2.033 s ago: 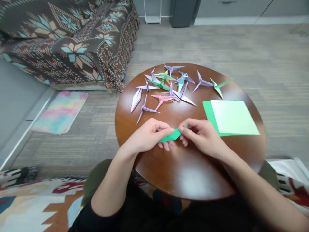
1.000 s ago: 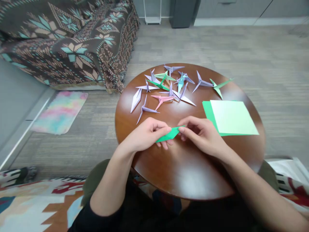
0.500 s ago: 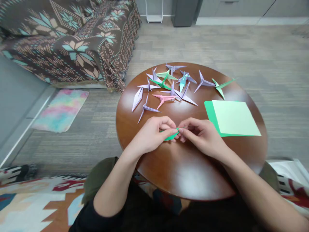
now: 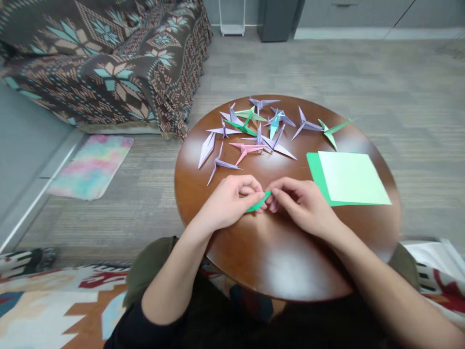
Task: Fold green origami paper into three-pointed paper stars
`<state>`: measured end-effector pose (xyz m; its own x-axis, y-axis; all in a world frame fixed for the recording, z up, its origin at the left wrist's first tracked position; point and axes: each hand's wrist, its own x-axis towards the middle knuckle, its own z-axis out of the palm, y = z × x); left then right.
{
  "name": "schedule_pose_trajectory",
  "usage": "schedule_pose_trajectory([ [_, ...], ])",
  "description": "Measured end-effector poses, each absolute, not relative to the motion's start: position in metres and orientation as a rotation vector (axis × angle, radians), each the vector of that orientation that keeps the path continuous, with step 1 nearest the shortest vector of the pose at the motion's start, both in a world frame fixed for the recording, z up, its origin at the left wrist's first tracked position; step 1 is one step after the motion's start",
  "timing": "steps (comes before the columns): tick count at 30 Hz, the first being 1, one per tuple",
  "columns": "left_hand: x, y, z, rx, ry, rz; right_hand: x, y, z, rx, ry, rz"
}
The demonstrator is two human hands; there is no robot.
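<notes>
A small folded green paper piece (image 4: 258,202) is pinched between both my hands just above the round brown wooden table (image 4: 283,261). My left hand (image 4: 228,201) grips its left part, and most of the piece is hidden under those fingers. My right hand (image 4: 301,203) pinches its right tip with thumb and forefinger. Beyond my hands lie several finished folded paper figures (image 4: 250,138) in lilac, pink, teal and green. A stack of flat square sheets (image 4: 350,177), pale green on darker green, lies to the right of my right hand.
A sofa with a brown patterned throw (image 4: 109,63) stands at the back left. A pastel mat (image 4: 90,167) lies on the floor left of the table. A patterned rug (image 4: 54,305) is at the lower left, and white papers (image 4: 436,257) sit at the lower right.
My hands have drawn closer together on the green piece, so less of it shows now than a second ago. The piece stays in both hands above the same spot.
</notes>
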<state>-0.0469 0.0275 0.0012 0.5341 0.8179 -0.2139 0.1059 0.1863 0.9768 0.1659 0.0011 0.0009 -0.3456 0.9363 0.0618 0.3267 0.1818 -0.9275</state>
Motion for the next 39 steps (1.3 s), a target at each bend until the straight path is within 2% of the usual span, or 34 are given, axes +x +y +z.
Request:
schedule_pose_trajectory([
  [4,-0.047,0.027,0.002,1.320,0.910,0.588,0.168,0.002,-0.002,-1.220,-1.908,1.039],
  [19,-0.042,0.026,0.003,1.327,0.894,0.663,0.167,0.005,-0.004,-1.165,-1.894,1.044],
  [24,-0.034,0.023,0.005,1.322,0.921,0.694,0.167,0.002,-0.003,-1.122,-1.990,0.884],
  [39,-0.047,0.031,0.010,1.281,0.934,0.647,0.170,0.002,-0.001,-1.244,-1.768,0.807],
])
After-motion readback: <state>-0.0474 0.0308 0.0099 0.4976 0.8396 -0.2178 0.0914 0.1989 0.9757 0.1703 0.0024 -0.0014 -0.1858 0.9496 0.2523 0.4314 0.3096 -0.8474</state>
